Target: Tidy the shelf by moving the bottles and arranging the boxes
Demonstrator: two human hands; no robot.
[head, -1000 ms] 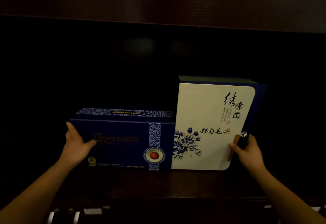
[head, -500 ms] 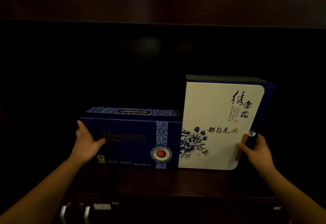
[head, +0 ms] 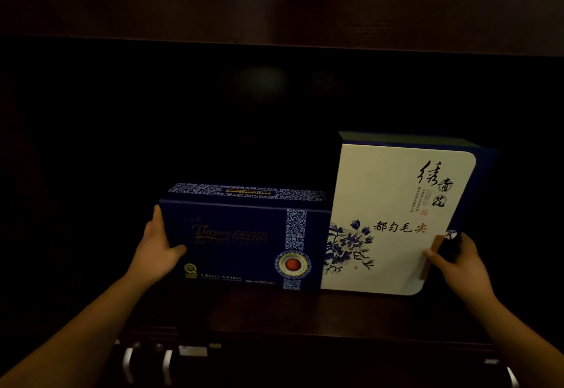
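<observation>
A low dark blue box [head: 241, 244] with gold lettering and a red-centred medallion stands on the dark wooden shelf [head: 274, 314]. Its right end touches a taller white-fronted box [head: 393, 204] with blue flowers and black calligraphy. My left hand [head: 157, 247] clasps the blue box's left end, thumb on the front face. My right hand [head: 457, 262] grips the white box's lower right edge by its brown clasp. No bottles show on this shelf.
The shelf recess behind and to the left of the boxes is very dark. A thick wooden board [head: 274, 6] runs overhead. Below the shelf's front edge, metal handles [head: 146, 363] glint at the lower left.
Both boxes and both hands sit further right in view than a second ago, still pressed together; much of this may be my head turning. The grips are unchanged.
</observation>
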